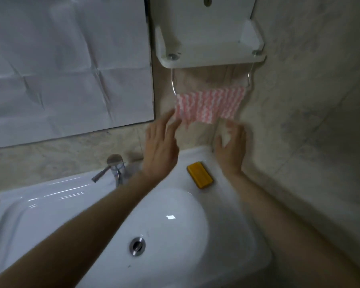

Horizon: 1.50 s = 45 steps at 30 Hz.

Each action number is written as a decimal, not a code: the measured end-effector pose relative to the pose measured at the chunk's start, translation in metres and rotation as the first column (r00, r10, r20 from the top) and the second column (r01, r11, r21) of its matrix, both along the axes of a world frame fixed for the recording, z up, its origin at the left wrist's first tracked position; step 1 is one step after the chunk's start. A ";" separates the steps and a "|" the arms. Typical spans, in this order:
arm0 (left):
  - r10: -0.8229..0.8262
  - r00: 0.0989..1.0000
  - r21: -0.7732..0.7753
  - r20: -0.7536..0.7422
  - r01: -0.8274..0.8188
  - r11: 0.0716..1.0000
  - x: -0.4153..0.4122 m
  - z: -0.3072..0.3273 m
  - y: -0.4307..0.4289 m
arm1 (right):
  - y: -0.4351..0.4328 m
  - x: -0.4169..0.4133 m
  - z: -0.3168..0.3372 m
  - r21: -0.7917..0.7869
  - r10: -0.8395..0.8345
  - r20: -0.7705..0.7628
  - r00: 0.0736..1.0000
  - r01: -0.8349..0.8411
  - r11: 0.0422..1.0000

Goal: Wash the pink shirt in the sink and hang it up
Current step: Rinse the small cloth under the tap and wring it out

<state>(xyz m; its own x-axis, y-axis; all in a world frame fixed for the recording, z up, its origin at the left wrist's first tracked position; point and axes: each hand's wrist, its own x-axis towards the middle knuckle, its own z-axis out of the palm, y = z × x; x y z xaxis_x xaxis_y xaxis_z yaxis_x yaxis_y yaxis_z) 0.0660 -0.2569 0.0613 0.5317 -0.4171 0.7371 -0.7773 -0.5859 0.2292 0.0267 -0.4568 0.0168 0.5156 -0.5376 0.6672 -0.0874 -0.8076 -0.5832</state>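
The pink-and-white patterned shirt (pixel 210 104) hangs draped over a metal rail (pixel 173 84) under a white wall shelf (pixel 212 59), above the back right of the white sink (pixel 175 225). My left hand (pixel 160 146) reaches up with straight fingers, its fingertips at the shirt's lower left corner. A little below the shirt's lower right edge my right hand (pixel 231 146) is blurred, fingers spread, holding nothing. The sink basin is bare, with its drain (pixel 137 246) showing.
A yellow bar of soap (pixel 200 177) lies on the sink's back right rim. The chrome tap (pixel 114 169) stands at the back left. A mirror covered with white sheeting (pixel 67 65) hangs on the left wall. A tiled wall closes in on the right.
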 end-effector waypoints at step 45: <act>0.047 0.847 0.158 -0.529 0.044 0.986 -0.049 -0.174 0.101 | 0.016 0.017 -0.153 0.225 0.047 -0.859 0.510 0.293 0.929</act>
<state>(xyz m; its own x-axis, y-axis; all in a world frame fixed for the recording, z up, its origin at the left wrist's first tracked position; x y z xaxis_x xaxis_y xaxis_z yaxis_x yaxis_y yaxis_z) 0.0169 -0.1564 -0.1129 0.8224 -0.5024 0.2668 -0.5628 -0.6506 0.5099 0.0436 -0.4407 -0.1363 0.6454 -0.7195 -0.2566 -0.7525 -0.5411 -0.3754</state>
